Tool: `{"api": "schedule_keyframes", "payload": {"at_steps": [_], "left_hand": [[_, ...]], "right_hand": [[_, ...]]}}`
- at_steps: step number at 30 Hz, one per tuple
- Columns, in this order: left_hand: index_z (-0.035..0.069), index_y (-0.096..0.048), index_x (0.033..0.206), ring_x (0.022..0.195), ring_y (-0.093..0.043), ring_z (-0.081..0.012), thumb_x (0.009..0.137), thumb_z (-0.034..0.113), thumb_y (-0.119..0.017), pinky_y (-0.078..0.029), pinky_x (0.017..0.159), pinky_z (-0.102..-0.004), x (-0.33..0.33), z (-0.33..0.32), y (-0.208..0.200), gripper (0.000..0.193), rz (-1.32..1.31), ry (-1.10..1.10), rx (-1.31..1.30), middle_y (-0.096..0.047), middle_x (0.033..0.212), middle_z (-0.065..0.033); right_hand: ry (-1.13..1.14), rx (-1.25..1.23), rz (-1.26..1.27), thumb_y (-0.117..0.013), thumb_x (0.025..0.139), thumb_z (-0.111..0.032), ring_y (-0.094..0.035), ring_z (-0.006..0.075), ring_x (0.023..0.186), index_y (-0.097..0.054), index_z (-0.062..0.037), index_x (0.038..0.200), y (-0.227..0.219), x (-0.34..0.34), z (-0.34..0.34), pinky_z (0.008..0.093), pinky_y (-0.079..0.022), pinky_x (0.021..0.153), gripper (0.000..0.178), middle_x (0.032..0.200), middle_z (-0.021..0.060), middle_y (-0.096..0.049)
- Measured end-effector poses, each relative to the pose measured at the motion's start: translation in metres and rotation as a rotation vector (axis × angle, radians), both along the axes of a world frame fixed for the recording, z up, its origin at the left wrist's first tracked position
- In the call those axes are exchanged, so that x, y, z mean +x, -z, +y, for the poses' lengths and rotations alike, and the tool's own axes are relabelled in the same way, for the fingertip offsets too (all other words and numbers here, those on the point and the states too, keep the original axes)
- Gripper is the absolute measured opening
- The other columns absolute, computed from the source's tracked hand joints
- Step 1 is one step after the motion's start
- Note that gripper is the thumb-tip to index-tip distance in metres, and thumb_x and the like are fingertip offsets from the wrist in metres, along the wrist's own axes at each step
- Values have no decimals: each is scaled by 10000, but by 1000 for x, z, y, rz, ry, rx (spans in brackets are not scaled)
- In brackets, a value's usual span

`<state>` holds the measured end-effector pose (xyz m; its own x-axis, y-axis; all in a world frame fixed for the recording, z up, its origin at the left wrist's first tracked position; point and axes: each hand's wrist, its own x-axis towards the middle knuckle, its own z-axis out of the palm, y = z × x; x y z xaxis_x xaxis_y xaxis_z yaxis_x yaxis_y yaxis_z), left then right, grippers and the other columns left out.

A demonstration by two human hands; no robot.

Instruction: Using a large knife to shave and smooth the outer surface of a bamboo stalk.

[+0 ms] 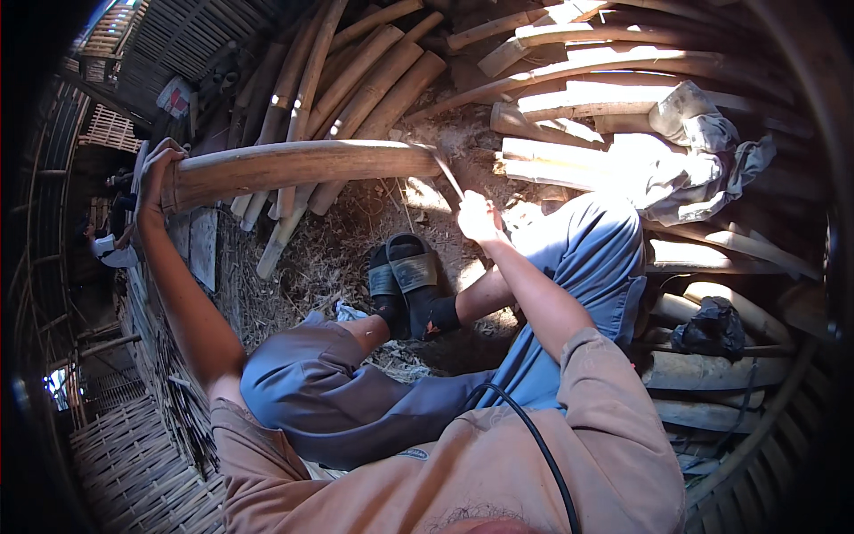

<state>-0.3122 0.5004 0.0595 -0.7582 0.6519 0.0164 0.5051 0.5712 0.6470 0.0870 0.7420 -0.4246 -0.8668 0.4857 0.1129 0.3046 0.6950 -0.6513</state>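
A thick bamboo pole section (302, 169) lies crosswise in front of me, held up above the ground. My left hand (158, 178) grips its left end, fingers curled over the cut end. My right hand (480, 216) is closed around the handle of a knife (448, 174), and the fist hides that handle. The thin blade slants up and to the left, meeting the pole's right end; whether it has cut in, I cannot tell.
Bamboo poles (356, 80) are heaped behind the held piece, and more lie at the upper right (605, 67). Crumpled cloth (703, 160) rests on the right pile, with a black plastic bag (710, 327) lower down. Sandalled feet (405, 276) stand on littered ground. Another person (114, 245) sits far left.
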Motion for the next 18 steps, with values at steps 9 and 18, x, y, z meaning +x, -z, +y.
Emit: {"api": "schedule_keyframes", "payload": {"at_steps": [9, 18], "left_hand": [[92, -580, 792, 773, -468, -114, 834, 263, -621, -393, 751, -257, 1, -14, -5, 180, 51, -28, 44, -494, 798, 3], [132, -691, 890, 817, -577, -157, 835, 311, -644, -457, 757, -320, 53, 36, 4, 194, -115, -383, 168, -609, 843, -12]], "right_hand": [[100, -181, -36, -640, 823, -200, -688, 361, 946, -660, -65, 1010, -18, -16, -22, 429, -551, 869, 232, 956, 151, -702], [158, -23, 323, -642, 883, -245, -677, 354, 838, -625, -84, 990, 14, 2, -33, 426, -543, 725, 194, 891, 157, -673]]}}
